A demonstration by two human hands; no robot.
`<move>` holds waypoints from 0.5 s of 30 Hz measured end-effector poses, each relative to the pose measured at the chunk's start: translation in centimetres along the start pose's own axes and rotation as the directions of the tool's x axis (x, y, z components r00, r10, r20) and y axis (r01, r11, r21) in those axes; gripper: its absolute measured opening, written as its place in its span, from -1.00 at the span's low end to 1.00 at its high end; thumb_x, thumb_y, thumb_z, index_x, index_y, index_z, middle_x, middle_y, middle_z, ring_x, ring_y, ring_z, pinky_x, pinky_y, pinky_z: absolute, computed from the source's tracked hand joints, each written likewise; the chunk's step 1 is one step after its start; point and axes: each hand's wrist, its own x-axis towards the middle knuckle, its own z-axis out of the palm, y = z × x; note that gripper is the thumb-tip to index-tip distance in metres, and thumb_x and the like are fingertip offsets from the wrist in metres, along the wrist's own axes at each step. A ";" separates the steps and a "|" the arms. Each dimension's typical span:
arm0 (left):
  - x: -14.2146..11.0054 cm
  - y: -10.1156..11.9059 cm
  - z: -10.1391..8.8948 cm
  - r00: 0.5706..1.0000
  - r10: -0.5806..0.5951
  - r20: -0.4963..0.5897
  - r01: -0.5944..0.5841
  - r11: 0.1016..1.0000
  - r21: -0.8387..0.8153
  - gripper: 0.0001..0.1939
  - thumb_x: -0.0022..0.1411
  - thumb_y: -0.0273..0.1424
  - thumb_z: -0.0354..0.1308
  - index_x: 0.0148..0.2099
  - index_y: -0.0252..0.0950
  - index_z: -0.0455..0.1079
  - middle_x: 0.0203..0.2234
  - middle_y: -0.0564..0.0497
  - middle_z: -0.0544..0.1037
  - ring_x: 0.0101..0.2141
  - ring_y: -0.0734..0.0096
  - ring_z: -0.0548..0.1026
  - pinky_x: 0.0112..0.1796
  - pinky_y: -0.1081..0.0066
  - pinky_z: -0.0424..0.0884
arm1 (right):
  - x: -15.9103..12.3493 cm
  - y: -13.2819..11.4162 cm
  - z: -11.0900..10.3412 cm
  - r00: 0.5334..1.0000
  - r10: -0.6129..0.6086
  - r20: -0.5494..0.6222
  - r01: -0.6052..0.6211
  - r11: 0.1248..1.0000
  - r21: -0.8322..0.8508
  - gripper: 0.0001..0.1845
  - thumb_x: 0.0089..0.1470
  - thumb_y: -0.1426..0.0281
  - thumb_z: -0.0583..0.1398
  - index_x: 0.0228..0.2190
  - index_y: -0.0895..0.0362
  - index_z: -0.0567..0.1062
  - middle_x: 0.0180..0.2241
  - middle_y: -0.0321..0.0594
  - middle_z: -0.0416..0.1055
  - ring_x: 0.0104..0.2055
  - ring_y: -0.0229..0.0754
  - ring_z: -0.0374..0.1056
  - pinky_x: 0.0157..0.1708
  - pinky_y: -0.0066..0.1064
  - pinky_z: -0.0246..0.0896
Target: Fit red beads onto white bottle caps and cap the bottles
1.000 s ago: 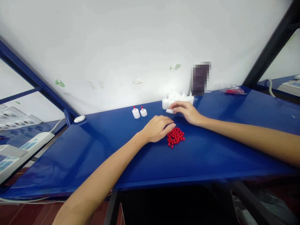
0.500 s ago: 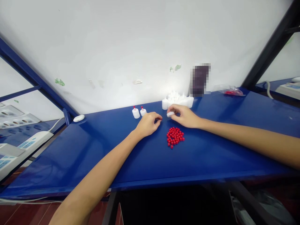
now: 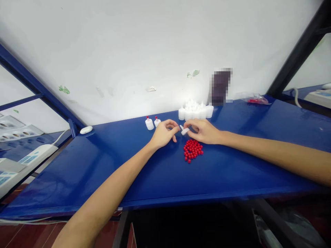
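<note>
At centre frame, above the blue counter [image 3: 103,165]: small white plastic bottle [image 3: 185,131] pinched in right hand [image 3: 204,131], left hand [image 3: 163,133] pinching a cap, barely visible; best kept steady, aligned squarely.

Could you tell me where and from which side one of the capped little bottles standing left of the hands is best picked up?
Probably by the wide round body of a capped bottle, pinched from above and the near side. It stands upright beside its twin, with bare table in front, and the red cap on top looks too small to hold securely.
</note>
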 end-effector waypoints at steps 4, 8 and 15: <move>0.1 -0.2 -0.1 0.998 -0.039 -0.044 0.034 0.993 -0.116 -0.85 0.22 -0.37 0.24 -0.26 -0.37 0.41 -0.33 -0.03 0.59 -0.69 0.61 0.47 -0.61 0.56 0.31 | 0.0 0.0 -0.1 0.999 -0.018 0.037 0.016 0.998 0.054 -0.89 0.16 0.47 0.17 -0.27 0.16 0.51 -0.60 -0.44 0.26 -0.63 -0.37 0.07 -0.58 -0.48 0.00; 0.2 -0.2 -0.1 0.998 -0.045 -0.054 0.033 0.981 -0.191 -0.82 0.21 -0.40 0.26 -0.14 -0.37 0.45 -0.41 0.04 0.58 -0.66 0.61 0.47 -0.58 0.56 0.31 | 0.0 0.1 -0.1 0.997 -0.033 0.071 0.027 0.997 0.074 -0.87 0.17 0.47 0.17 -0.25 0.16 0.51 -0.49 -0.34 0.41 -0.60 -0.38 0.15 -0.56 -0.50 0.10; 0.3 -0.2 0.1 0.998 -0.055 0.001 0.054 0.973 -0.226 -0.84 0.23 -0.40 0.26 -0.18 -0.40 0.53 -0.50 0.01 0.58 -0.54 0.54 0.54 -0.53 0.58 0.31 | 0.0 -0.1 -0.1 0.999 -0.029 0.032 0.027 0.999 0.044 -0.90 0.19 0.43 0.17 -0.26 0.16 0.49 -0.27 -0.16 0.53 -0.51 -0.33 0.29 -0.46 -0.46 0.24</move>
